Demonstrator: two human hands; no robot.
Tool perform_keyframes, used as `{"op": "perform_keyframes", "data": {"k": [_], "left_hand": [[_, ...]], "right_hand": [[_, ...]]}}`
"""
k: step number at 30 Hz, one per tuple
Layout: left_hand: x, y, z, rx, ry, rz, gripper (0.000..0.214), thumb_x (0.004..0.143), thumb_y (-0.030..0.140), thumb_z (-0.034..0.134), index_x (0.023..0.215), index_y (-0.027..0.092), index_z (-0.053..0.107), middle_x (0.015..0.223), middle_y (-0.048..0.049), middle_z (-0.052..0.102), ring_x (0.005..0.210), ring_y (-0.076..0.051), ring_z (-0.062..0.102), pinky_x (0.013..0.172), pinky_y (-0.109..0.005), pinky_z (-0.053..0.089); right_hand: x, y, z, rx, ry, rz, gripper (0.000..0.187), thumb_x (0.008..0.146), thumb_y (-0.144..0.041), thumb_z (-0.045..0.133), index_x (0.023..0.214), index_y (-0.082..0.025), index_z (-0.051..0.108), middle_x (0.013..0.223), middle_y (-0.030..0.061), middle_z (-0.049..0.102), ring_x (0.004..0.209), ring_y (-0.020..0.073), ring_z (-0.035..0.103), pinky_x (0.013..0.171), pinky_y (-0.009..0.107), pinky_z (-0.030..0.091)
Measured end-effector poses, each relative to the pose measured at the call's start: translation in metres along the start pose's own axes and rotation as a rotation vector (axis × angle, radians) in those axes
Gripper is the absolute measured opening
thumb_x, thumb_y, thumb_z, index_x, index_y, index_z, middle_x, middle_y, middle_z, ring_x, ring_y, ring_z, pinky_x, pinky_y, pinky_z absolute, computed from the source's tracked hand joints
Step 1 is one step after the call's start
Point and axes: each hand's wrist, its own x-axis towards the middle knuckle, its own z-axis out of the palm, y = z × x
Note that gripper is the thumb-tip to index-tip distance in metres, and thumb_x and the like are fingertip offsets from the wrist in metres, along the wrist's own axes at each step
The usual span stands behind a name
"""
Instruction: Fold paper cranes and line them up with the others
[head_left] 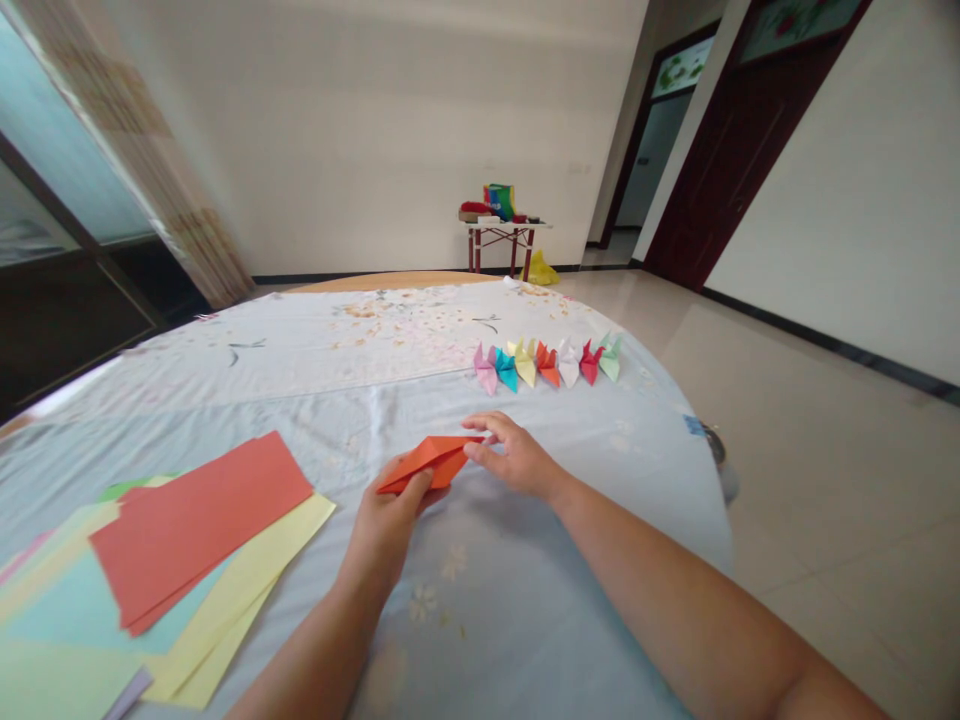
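Note:
My left hand grips a piece of folded orange origami paper, its thumb pressed on the near face and fingers underneath. The folded paper is a long diamond shape, held just above the tablecloth. At its pointed right end is my right hand, thumb and fingertips curled around the tip; part of their contact is hidden. Beyond my hands, several folded paper cranes in pink, blue, yellow, orange, white, red and green stand in a row.
Left of my hands lie orange paper sheets over yellow sheets and other coloured paper. A pale floral tablecloth covers the round table. Against the far wall stands a small table with items on it, a yellow bag beside it.

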Motion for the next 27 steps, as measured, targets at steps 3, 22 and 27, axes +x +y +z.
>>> {"op": "perform_keyframes", "data": {"k": [3,22,27], "left_hand": [[-0.001,0.0,0.0,-0.077,0.009,-0.105,0.032,0.063,0.026,0.068,0.09,0.011,0.062,0.094,-0.0076,0.068,0.086,-0.021,0.063,0.075,-0.034,0.053],[0.005,0.004,-0.021,1.212,-0.128,0.547,0.023,0.08,0.031,0.047,0.089,0.023,0.067,0.093,-0.0049,0.063,0.088,-0.02,0.057,0.081,-0.035,0.043],[-0.002,0.008,-0.015,1.362,-0.224,0.586,0.025,0.082,0.028,0.045,0.093,0.028,0.067,0.096,-0.0045,0.064,0.09,-0.022,0.055,0.079,-0.039,0.04]], "right_hand": [[0.001,0.009,0.004,0.05,-0.095,0.103,0.037,0.078,-0.032,0.056,0.112,-0.017,0.054,0.105,0.0072,0.06,0.091,0.0155,0.058,0.08,0.03,0.045],[-0.001,0.005,-0.006,-0.646,-0.275,0.021,0.023,0.08,-0.028,0.053,0.099,-0.022,0.066,0.086,0.0068,0.06,0.088,0.0191,0.052,0.08,0.031,0.036],[-0.004,-0.003,-0.008,-0.744,-0.316,0.018,0.021,0.082,-0.032,0.053,0.097,-0.024,0.065,0.086,0.0061,0.056,0.088,0.0193,0.049,0.078,0.032,0.032]]}}
